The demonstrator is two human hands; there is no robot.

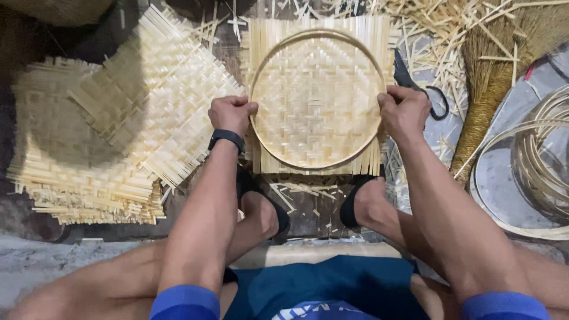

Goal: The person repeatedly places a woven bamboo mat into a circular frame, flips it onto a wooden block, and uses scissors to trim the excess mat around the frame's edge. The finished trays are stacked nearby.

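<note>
On the floor between the person's feet, a square woven bamboo mat (317, 101) lies with a round hoop (259, 77) pressed into it. Left hand (232, 114) and right hand (404, 109) clamp fingers on the hoop's sides. Mat edges remain untrimmed; scissors (415, 83) lie right, spare mats (118, 118) left.

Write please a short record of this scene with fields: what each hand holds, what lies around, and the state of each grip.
left hand: left hand closed on the left edge of the round bamboo hoop
right hand: right hand closed on the hoop's right edge
under the hoop: square woven bamboo mat, strip ends sticking out past the hoop
left of it: stack of woven mats
right of it: black scissors, a broom, coiled bamboo strips
feet: in black sandals, below the mat
</note>
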